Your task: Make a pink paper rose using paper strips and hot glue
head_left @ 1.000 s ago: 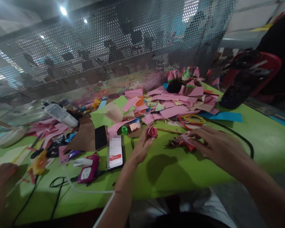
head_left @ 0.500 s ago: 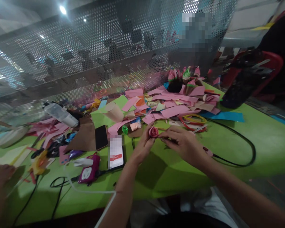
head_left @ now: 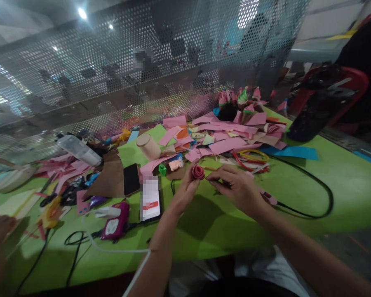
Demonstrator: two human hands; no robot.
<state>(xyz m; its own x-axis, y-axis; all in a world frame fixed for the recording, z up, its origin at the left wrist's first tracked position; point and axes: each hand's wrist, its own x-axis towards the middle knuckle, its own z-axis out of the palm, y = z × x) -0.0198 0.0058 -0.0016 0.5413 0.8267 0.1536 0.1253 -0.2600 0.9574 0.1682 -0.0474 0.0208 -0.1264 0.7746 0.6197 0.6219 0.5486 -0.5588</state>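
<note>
A pink spiral paper rose (head_left: pixel 198 172) is held between the fingers of my left hand (head_left: pixel 187 187), its coiled face turned toward the camera. Just right of the rose is my right hand (head_left: pixel 235 183), its thumb and fingertips pinched together; whatever is between them is too small to make out. A small gap shows between the right fingertips and the rose. Behind both hands lie many pink paper strips (head_left: pixel 227 145), and scissors with red and yellow handles (head_left: pixel 253 156) are beyond my right hand.
Two phones (head_left: pixel 131 179) (head_left: pixel 150 199), a magenta pouch (head_left: pixel 115 222) and a yellow glue gun (head_left: pixel 51 212) lie to the left. Another person's hand (head_left: pixel 1 227) rests at far left. A dark bottle (head_left: pixel 309 109) stands at right; a black cable (head_left: pixel 329 194) loops nearby.
The rose and my left hand have shifted slightly left. My right fingertips have come a little away from the rose.
</note>
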